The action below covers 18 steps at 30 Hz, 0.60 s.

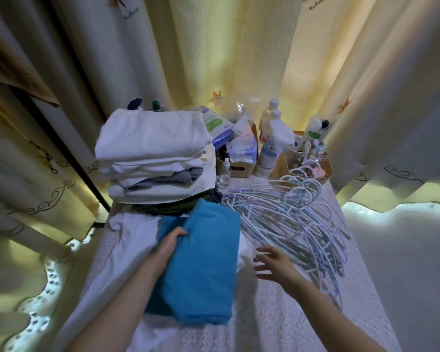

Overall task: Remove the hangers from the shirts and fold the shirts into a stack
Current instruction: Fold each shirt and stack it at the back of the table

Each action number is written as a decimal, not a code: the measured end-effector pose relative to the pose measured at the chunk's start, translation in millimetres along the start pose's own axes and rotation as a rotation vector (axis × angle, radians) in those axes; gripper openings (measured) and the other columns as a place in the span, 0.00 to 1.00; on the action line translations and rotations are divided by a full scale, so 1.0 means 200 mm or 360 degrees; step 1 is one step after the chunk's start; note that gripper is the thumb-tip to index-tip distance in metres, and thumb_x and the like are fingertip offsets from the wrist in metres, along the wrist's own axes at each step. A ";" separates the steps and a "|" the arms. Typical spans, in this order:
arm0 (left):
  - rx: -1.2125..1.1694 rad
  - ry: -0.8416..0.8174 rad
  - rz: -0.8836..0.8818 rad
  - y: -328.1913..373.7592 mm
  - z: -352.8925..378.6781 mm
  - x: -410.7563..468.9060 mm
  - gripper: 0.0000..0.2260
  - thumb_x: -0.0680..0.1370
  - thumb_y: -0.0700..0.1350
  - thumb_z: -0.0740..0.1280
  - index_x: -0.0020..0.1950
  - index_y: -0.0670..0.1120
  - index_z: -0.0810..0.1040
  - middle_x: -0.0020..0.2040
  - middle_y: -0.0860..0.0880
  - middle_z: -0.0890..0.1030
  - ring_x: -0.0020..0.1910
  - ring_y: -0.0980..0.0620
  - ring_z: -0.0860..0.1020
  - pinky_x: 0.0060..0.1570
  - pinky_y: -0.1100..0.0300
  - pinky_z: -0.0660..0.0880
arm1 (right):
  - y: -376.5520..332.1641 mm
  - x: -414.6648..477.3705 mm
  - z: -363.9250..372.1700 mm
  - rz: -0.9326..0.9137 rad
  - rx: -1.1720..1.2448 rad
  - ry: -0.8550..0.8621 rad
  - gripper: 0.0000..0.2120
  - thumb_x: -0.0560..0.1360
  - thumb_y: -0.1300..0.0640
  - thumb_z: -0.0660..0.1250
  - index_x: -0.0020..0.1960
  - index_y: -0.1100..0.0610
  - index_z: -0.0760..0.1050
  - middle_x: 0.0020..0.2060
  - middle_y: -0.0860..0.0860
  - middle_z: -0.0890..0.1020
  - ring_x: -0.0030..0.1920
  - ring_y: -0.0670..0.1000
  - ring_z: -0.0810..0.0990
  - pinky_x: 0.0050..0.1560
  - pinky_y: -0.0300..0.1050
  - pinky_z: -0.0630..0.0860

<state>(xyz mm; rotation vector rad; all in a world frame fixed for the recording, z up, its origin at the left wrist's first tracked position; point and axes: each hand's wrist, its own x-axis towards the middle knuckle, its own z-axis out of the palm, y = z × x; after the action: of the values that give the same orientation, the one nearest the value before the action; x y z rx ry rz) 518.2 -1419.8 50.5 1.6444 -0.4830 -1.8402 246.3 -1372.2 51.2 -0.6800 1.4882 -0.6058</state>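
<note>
Evidently nearly done: a stack of folded shirts [155, 153] stands behind, bare hangers [290, 219] heaped beside it. The left hand [172, 241] grips the folded blue shirt [201, 270], lying on an unfolded white garment [132, 240]; the right hand [273, 264] hovers with fingers spread, empty.

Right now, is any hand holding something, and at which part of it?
The left hand grips the folded blue shirt at its left edge. The right hand is open and holds nothing.

Pale yellow curtains [239, 59] hang far beyond the left hand [170, 243]; well beyond the right hand [274, 262] white bottles [271, 118] stand beside a tan basket [241, 168] of packets; a lace tablecloth [277, 326] lies beneath it
</note>
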 end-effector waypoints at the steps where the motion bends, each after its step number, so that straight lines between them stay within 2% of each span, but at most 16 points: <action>1: 0.0050 0.0103 0.0046 -0.01 -0.13 0.01 0.09 0.76 0.46 0.61 0.44 0.44 0.80 0.42 0.43 0.81 0.39 0.46 0.79 0.39 0.57 0.74 | 0.02 0.03 0.06 0.0051 -0.0036 0.0046 0.13 0.78 0.60 0.64 0.60 0.63 0.71 0.44 0.56 0.78 0.39 0.54 0.78 0.41 0.47 0.79; 3: 0.0208 0.0228 0.0114 -0.06 -0.32 0.02 0.08 0.80 0.49 0.60 0.47 0.48 0.77 0.45 0.48 0.79 0.43 0.50 0.77 0.43 0.56 0.73 | 0.06 0.08 0.18 0.0111 -0.0084 0.0078 0.10 0.78 0.60 0.64 0.57 0.63 0.71 0.44 0.56 0.78 0.36 0.53 0.76 0.38 0.46 0.76; 5: 0.0403 0.0225 0.0131 -0.14 -0.43 0.04 0.12 0.80 0.53 0.62 0.52 0.47 0.79 0.50 0.49 0.82 0.48 0.51 0.79 0.45 0.57 0.73 | 0.08 0.11 0.29 0.0126 -0.0104 0.0071 0.09 0.78 0.59 0.64 0.55 0.62 0.70 0.44 0.57 0.77 0.34 0.52 0.74 0.37 0.46 0.74; 8: 0.0729 0.0183 0.0305 -0.18 -0.45 0.07 0.12 0.78 0.46 0.66 0.57 0.40 0.78 0.53 0.45 0.81 0.51 0.49 0.79 0.47 0.61 0.75 | 0.09 0.12 0.43 0.0135 -0.0158 0.0005 0.12 0.77 0.54 0.65 0.54 0.61 0.70 0.45 0.55 0.77 0.40 0.52 0.77 0.43 0.49 0.77; 11: 0.0532 0.0468 0.0620 -0.16 -0.38 0.05 0.04 0.79 0.38 0.63 0.53 0.40 0.73 0.45 0.46 0.77 0.45 0.49 0.75 0.37 0.68 0.70 | 0.09 0.13 0.49 0.0133 -0.0200 0.0016 0.16 0.76 0.49 0.67 0.55 0.59 0.69 0.49 0.53 0.77 0.49 0.52 0.77 0.43 0.46 0.77; 13: 0.0424 0.0713 0.0740 -0.20 -0.37 0.04 0.01 0.79 0.34 0.61 0.50 0.39 0.70 0.42 0.45 0.74 0.44 0.47 0.73 0.38 0.62 0.69 | 0.10 0.13 0.52 0.0166 -0.0156 0.0000 0.18 0.75 0.48 0.68 0.56 0.59 0.70 0.53 0.54 0.77 0.51 0.53 0.77 0.44 0.47 0.78; 14: 0.0452 0.0792 0.0708 -0.23 -0.38 0.05 0.02 0.79 0.34 0.60 0.47 0.38 0.68 0.41 0.43 0.73 0.44 0.45 0.73 0.39 0.58 0.68 | 0.10 0.13 0.54 0.0192 -0.0142 -0.0032 0.19 0.74 0.47 0.69 0.56 0.59 0.70 0.53 0.54 0.78 0.51 0.53 0.78 0.46 0.49 0.78; 16: 0.0652 0.0856 0.0556 -0.27 -0.39 0.09 0.08 0.79 0.32 0.58 0.39 0.37 0.66 0.39 0.34 0.72 0.43 0.36 0.74 0.38 0.47 0.68 | 0.12 0.11 0.55 0.0237 -0.0086 -0.0145 0.21 0.71 0.47 0.73 0.56 0.56 0.70 0.52 0.51 0.79 0.49 0.50 0.79 0.46 0.47 0.80; 17: 0.0768 0.0870 0.0512 -0.28 -0.40 0.11 0.08 0.78 0.31 0.58 0.38 0.33 0.67 0.43 0.27 0.72 0.45 0.30 0.74 0.41 0.41 0.70 | 0.14 0.10 0.56 0.0237 -0.0047 -0.0212 0.22 0.70 0.50 0.74 0.58 0.55 0.69 0.53 0.51 0.79 0.50 0.50 0.80 0.45 0.45 0.81; 18: 0.0873 0.0886 0.0501 -0.27 -0.41 0.11 0.06 0.77 0.31 0.60 0.43 0.28 0.70 0.49 0.25 0.73 0.49 0.28 0.74 0.46 0.38 0.71 | 0.16 0.10 0.57 0.0198 -0.0049 -0.0254 0.24 0.69 0.54 0.75 0.60 0.54 0.68 0.55 0.52 0.78 0.52 0.51 0.79 0.47 0.46 0.81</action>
<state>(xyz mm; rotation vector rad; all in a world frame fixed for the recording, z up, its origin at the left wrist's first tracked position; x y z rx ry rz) 585.9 -1384.6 -13.8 2.1810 -0.9794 -1.0007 358.7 -1361.4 11.4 -0.6392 1.3820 -0.4245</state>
